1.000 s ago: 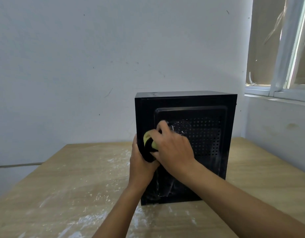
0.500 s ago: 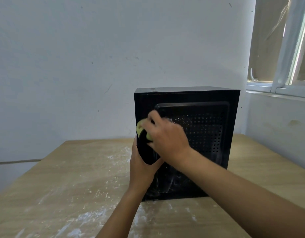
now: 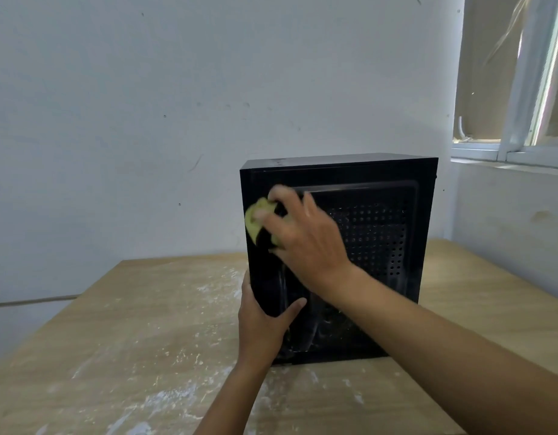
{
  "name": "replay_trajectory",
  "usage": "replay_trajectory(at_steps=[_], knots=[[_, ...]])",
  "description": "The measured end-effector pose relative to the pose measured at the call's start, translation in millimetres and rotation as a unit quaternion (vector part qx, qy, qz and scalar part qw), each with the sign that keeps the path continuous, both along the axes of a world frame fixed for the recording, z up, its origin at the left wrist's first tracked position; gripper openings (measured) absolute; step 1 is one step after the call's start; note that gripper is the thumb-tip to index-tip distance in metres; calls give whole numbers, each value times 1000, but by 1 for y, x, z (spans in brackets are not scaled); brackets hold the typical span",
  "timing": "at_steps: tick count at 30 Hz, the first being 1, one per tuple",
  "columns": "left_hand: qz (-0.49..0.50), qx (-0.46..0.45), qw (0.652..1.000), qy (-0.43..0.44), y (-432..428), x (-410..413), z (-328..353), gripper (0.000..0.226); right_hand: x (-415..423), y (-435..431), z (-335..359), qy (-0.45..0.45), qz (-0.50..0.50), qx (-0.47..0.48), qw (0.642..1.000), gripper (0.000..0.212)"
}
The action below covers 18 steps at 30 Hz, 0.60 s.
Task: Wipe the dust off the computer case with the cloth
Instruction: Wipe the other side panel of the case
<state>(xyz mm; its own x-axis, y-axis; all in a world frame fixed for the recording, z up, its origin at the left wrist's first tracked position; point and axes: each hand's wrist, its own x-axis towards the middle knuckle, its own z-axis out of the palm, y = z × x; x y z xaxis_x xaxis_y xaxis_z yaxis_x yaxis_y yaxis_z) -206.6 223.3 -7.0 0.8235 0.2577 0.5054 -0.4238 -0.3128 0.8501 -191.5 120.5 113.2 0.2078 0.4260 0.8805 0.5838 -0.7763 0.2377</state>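
Well back on the tabletop (image 3: pixel 130 340), nearer its far edge and right of the middle, the black case (image 3: pixel 381 246) stands upright with a side panel towards the camera. The right hand (image 3: pixel 305 237), somewhat blurred, grips a bunched yellow-green cloth (image 3: pixel 255 219) and presses it on the panel's upper left corner, right at the case's left edge. The left hand (image 3: pixel 262 321) holds that same edge low down, its thumb lying on the panel and its fingers hidden round the side. A grid of vent holes (image 3: pixel 371 233) fills the panel's right half, and pale smears show on its lower part. White dust (image 3: pixel 177 397) streaks the tabletop left of and in front of the case. Behind is a white wall (image 3: pixel 145 120), with a window (image 3: pixel 522 89) at the right.
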Motion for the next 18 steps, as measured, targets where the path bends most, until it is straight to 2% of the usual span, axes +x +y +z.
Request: replay_trajectory(at_steps=[3,8,10,13,18], knots=[[0,-1,1000,5,0,0,-2,90,-2,5,32,-1,-17,52,999,46],[-9,-4,1000,-5,0,1,-1,94,4,15,2,-17,-3,14,1000,32],[-10,-7,1000,-7,1,3,-2,84,4,17,-23,-6,3,-17,1000,26],[-5,13,1000,-19,2,5,-3,58,-1,13,-51,16,7,-63,998,23],[-84,4,995,-51,12,-3,10,68,-12,-13,-45,77,34,29,996,41]])
